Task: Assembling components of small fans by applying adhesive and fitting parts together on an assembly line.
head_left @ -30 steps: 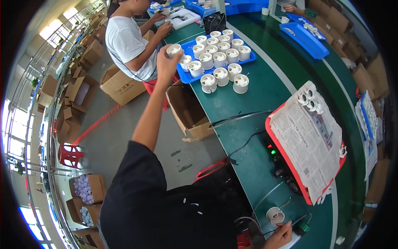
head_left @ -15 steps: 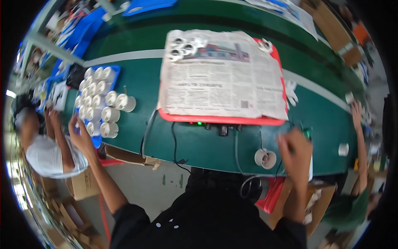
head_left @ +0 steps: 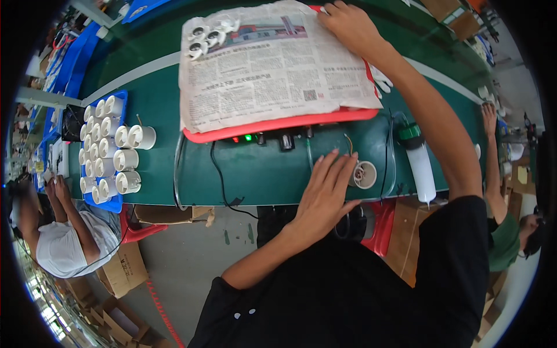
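My left hand point(head_left: 318, 204) has its fingers stretched out, the fingertips at the left side of a white round plastic housing point(head_left: 364, 175) near the table's front edge. Reddish parts show inside that housing, and a thin wire stands up beside it. My right hand point(head_left: 354, 33) reaches to the far right corner of the red tray point(head_left: 243, 132), its fingers bent around a small white fan wheel that they mostly hide. Newspaper point(head_left: 255, 87) covers the tray. Several white fan wheels point(head_left: 198, 47) with dark centres lie on its far left corner.
At left, a blue tray point(head_left: 116, 204) holds several white housings point(head_left: 105, 146), with more beside it. A white tube with a green cap point(head_left: 419, 165) lies at right. Cables point(head_left: 216, 168) hang over the front edge. People work on both sides; a red stool point(head_left: 380, 229) stands below.
My left hand has come from the left-hand housings to the single housing in front. My right hand has moved up and away to the tray's far corner. The view has shifted.
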The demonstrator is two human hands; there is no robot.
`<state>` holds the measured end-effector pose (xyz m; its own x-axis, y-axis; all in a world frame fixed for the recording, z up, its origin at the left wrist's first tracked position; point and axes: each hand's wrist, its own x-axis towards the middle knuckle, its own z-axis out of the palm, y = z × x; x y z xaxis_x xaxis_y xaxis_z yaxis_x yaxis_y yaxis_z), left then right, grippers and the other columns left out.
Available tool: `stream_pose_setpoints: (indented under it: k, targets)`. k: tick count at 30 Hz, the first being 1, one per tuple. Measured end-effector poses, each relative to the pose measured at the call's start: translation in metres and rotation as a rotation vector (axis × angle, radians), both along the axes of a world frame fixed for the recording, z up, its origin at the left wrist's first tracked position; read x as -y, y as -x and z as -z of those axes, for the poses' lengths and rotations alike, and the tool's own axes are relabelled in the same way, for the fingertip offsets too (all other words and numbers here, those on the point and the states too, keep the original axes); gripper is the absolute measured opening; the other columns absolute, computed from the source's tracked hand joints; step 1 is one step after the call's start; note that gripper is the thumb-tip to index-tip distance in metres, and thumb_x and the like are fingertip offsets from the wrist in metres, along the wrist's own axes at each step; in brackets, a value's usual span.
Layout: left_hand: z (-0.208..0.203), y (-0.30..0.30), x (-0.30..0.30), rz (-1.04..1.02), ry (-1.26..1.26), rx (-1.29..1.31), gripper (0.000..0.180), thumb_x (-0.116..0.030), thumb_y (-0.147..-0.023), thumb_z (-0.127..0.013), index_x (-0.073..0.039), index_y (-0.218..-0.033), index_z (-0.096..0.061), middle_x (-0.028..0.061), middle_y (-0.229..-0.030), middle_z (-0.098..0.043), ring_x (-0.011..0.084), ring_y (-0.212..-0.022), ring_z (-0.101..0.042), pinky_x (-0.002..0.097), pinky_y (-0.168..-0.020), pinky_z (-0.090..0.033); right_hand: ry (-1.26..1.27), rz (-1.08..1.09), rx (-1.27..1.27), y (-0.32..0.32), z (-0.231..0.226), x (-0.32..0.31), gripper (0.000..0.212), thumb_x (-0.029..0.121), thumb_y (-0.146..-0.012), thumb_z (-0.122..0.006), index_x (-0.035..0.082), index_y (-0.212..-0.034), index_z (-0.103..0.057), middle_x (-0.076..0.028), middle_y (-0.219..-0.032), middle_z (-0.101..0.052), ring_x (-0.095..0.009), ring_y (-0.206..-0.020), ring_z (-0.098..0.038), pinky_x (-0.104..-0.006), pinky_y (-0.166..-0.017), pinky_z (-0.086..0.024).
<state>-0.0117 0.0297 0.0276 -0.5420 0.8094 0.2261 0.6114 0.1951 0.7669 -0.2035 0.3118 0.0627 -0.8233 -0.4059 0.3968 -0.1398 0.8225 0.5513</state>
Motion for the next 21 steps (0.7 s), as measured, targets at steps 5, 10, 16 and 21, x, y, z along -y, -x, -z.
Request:
stream_pose_setpoints:
  k: [5, 10, 16, 21]
  targets:
    - [0.013, -0.008, -0.011, 0.015, -0.017, 0.014, 0.078, -0.017, -0.075, -0.079, 0.0, -0.14, -0.04, 0.0176, -0.135, -0.05, 0.037, -0.136, -0.038, 0.0524, -0.113, -0.03, -0.059, 0.072, 0.166, -0.007, -0.028, 0.013, 0.015, 0.012, -0.083, -0.059, 0.003, -0.089, -0.07, -0.01, -0.093, -0.067, -0.023, -0.09, -0.062, -0.034, -0.078, -0.05]
    - [0.019, -0.016, -0.027, -0.017, 0.004, -0.008, 0.075, -0.018, -0.077, -0.078, 0.002, -0.139, -0.041, 0.0185, -0.136, -0.049, 0.0363, -0.136, -0.038, 0.0532, -0.114, -0.029, -0.097, 0.082, 0.135, 0.0, -0.012, 0.012, 0.014, 0.01, -0.08, -0.062, 0.004, -0.091, -0.069, -0.009, -0.094, -0.067, -0.023, -0.093, -0.063, -0.0348, -0.077, -0.051]
    - [0.023, -0.01, -0.025, -0.072, -0.017, -0.015, 0.06, -0.014, -0.076, -0.078, -0.004, -0.128, -0.05, 0.0123, -0.133, -0.055, 0.033, -0.137, -0.039, 0.0535, -0.116, -0.025, 0.001, -0.259, 0.033, -0.03, -0.015, 0.011, 0.019, 0.007, -0.076, -0.064, 0.003, -0.095, -0.064, -0.008, -0.09, -0.062, -0.023, -0.09, -0.061, -0.0324, -0.075, -0.05]
    - [0.026, -0.005, -0.009, -0.146, -0.077, 0.045, 0.063, -0.006, -0.069, -0.08, -0.006, -0.126, -0.051, 0.0099, -0.134, -0.055, 0.0322, -0.138, -0.038, 0.0549, -0.115, -0.025, 0.037, -0.631, 0.179, -0.073, -0.016, 0.026, 0.031, 0.008, -0.072, -0.063, 0.002, -0.102, -0.062, -0.004, -0.084, -0.056, -0.02, -0.08, -0.058, -0.0324, -0.07, -0.048]
